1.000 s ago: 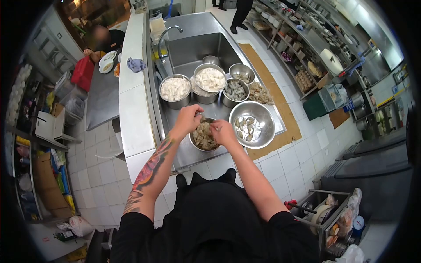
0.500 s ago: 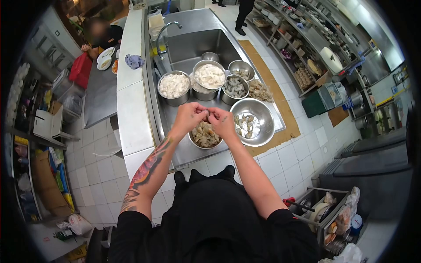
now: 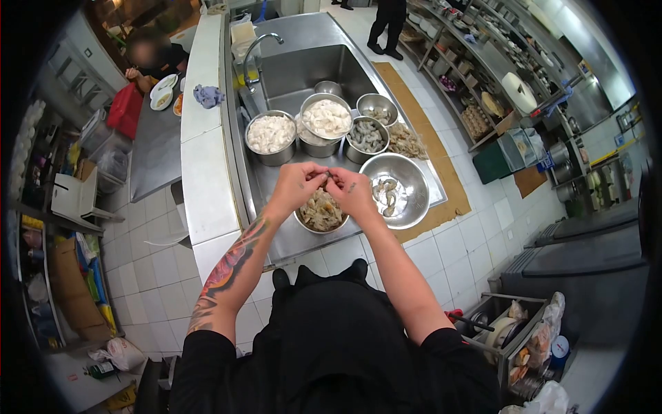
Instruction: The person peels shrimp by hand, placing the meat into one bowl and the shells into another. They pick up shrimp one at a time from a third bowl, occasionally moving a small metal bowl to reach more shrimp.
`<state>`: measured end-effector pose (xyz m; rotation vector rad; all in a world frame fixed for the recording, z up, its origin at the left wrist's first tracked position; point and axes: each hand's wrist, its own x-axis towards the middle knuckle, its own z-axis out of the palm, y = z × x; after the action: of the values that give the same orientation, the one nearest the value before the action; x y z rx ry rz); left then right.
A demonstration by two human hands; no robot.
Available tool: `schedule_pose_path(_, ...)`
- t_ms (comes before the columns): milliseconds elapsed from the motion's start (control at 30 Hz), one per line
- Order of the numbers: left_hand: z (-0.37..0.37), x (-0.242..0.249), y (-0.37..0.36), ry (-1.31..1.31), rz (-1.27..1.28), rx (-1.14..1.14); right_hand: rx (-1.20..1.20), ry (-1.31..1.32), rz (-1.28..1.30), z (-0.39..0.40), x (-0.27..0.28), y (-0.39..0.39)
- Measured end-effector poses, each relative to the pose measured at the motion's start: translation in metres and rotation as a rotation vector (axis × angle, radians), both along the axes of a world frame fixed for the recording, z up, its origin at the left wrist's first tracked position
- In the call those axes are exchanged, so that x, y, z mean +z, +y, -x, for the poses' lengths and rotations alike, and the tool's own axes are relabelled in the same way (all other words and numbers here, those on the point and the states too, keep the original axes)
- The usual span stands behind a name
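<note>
Above a bowl of shrimp shells (image 3: 321, 214), my left hand (image 3: 298, 186) and my right hand (image 3: 352, 192) meet fingertip to fingertip. Both pinch a small greyish shrimp (image 3: 328, 177), mostly hidden by the fingers. To the right of my right hand stands a wide steel bowl (image 3: 415, 188) with several shrimp (image 3: 390, 196) in it. Behind the hands is a steel pot of grey shrimp (image 3: 368, 136). Whitish pieces fill a pot (image 3: 272, 159) at the left and a bowl (image 3: 327, 119) resting on another pot.
A steel sink (image 3: 303, 72) with a curved faucet (image 3: 252, 62) lies beyond the pots. More shrimp or shells (image 3: 407, 142) lie at the counter's right edge, near a smaller bowl (image 3: 378, 103). A tiled ledge (image 3: 205, 165) runs along the left. One person sits at the far left; another stands at the back.
My hands stay together over the shell bowl, with the fingers shifting slightly around the shrimp. The view has moved a little. The standing person's legs at the back have shifted.
</note>
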<state>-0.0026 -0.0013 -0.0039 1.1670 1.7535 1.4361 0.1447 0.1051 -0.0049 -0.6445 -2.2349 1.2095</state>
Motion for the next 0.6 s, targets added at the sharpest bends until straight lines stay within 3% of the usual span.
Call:
schedule_pose_path(67, -0.004, 0.006, -0.002, 0.161, 0.005, -0.003, -0.034, -0.003, -0.027, 0.003, -0.009, 0.004)
schedule_pose_path(167, -0.006, 0.013, -0.006, 0.168, 0.023, -0.013, -0.016, 0.036, 0.138, 0.003, -0.035, 0.013)
schedule_pose_path(233, -0.001, 0.002, -0.002, 0.064, -0.004, -0.015, 0.049, 0.258, 0.740, 0.001, -0.034, 0.012)
schedule_pose_path(267, 0.001, -0.003, -0.001, -0.039, -0.030, -0.020, 0.052, 0.256, 0.736, 0.001, -0.034, 0.012)
schedule_pose_path(367, 0.000, 0.006, -0.003, 0.075, 0.001, 0.011, -0.021, 0.228, 0.636, 0.001, -0.026, 0.008)
schedule_pose_path(433, -0.002, 0.001, -0.003, 0.102, -0.011, 0.010, 0.008, 0.078, 0.038, 0.000, -0.019, 0.005)
schedule_pose_path(467, -0.004, -0.001, -0.003, 0.130, -0.023, 0.006, 0.002, 0.077, 0.039, -0.001, -0.015, 0.005)
schedule_pose_path(533, -0.007, 0.006, -0.005, 0.188, -0.017, 0.002, 0.014, -0.087, -0.205, -0.001, 0.000, 0.004)
schedule_pose_path(600, -0.008, 0.008, -0.006, 0.246, -0.010, 0.007, -0.008, -0.047, -0.056, -0.001, -0.015, 0.008)
